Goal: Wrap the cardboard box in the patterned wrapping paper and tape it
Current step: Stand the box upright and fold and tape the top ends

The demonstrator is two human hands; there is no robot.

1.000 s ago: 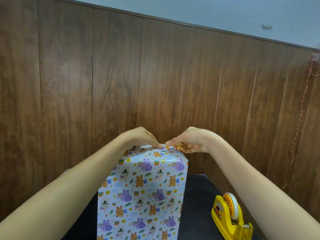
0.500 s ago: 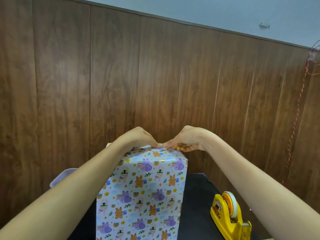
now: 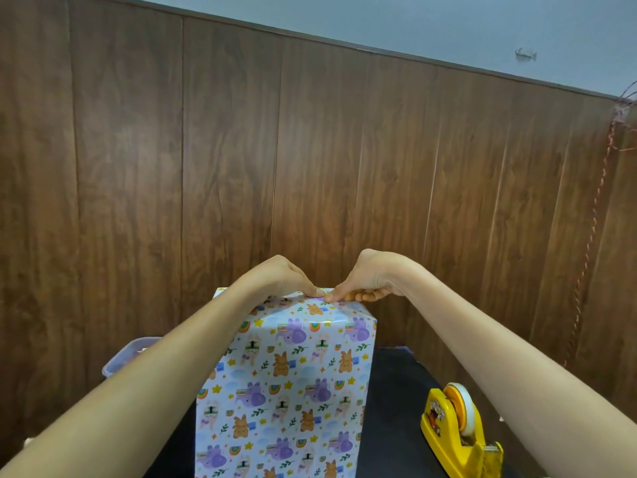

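The left hand and right hand each pinch the wrapping paper, likely thin and slippery, at the far top edge of the tall box on the worktop, a good holding spot.

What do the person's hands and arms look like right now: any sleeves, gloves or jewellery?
The left hand and right hand wear no gloves, and no ring, watch or bracelet shows. The left forearm and right forearm are uncovered to the frame edge, with no sleeve in view.
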